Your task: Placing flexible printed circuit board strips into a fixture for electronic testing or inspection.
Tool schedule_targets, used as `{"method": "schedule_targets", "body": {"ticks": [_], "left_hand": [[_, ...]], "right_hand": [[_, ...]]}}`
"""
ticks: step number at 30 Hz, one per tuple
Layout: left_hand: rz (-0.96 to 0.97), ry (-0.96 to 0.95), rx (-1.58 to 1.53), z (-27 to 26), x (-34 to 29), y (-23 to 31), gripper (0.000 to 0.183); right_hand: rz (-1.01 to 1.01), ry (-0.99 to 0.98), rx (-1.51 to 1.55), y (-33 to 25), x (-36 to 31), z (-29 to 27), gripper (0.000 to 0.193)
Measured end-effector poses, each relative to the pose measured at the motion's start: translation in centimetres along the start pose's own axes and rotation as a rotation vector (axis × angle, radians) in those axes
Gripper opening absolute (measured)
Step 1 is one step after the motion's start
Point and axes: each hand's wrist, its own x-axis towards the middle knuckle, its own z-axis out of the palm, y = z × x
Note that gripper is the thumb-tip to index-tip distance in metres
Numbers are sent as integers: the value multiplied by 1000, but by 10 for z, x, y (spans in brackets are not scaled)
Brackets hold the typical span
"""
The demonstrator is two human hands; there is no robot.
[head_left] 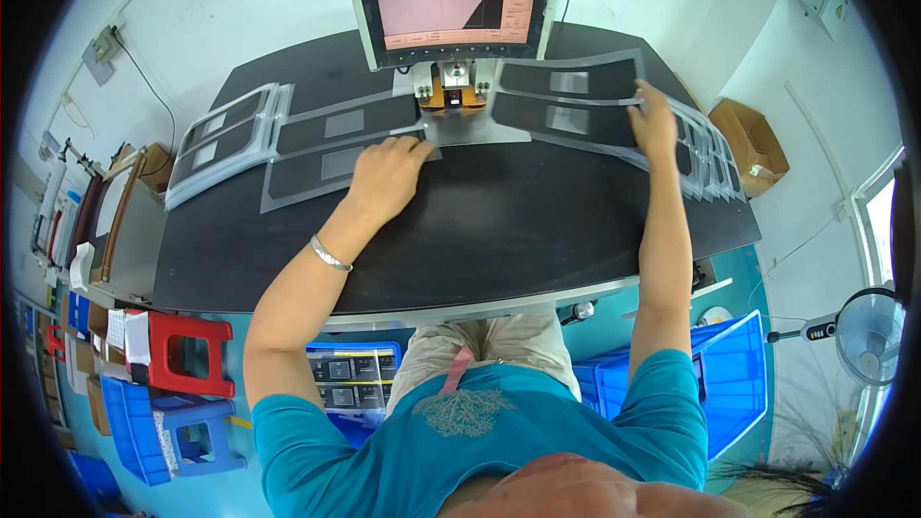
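Observation:
My left hand (389, 177) is closed, with bent fingers together on the right edge of a clear-bordered plastic sheet (299, 174). This sheet bears two dark panels, each with a pale rectangular window, and lies left of the measuring machine's camera head (455, 75). On the other side, my right hand (654, 125) pinches the right edge of a similar sheet (597, 118) between thumb and fingers. The far end of that sheet appears slightly raised. Above the camera head, a monitor (456, 0) displays a magnified dark circle and a dark slanted shape.
Overlapping sheets lie in a stack (223, 146) at the table's left and a fanned row (712, 158) at its right. A cardboard box (748, 146) adjoins the right edge. Below are blue bins (734, 374), a red stool (192, 353) and a fan (868, 336).

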Motion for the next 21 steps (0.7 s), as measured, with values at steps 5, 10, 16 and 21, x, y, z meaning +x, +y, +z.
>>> {"method": "schedule_targets", "body": {"ticks": [5, 10, 16, 21], "left_hand": [[103, 47, -75, -3, -2, 35, 29], [168, 80, -86, 3, 0, 44, 32], [168, 72, -105, 4, -2, 50, 34], [171, 92, -92, 9, 2, 48, 34]], "right_hand": [[242, 50, -235, 46, -2, -32, 50], [6, 81, -204, 42, -2, -6, 46], [-227, -142, -114, -29, -18, 30, 46], [-150, -265, -200, -20, -18, 30, 45]]}}
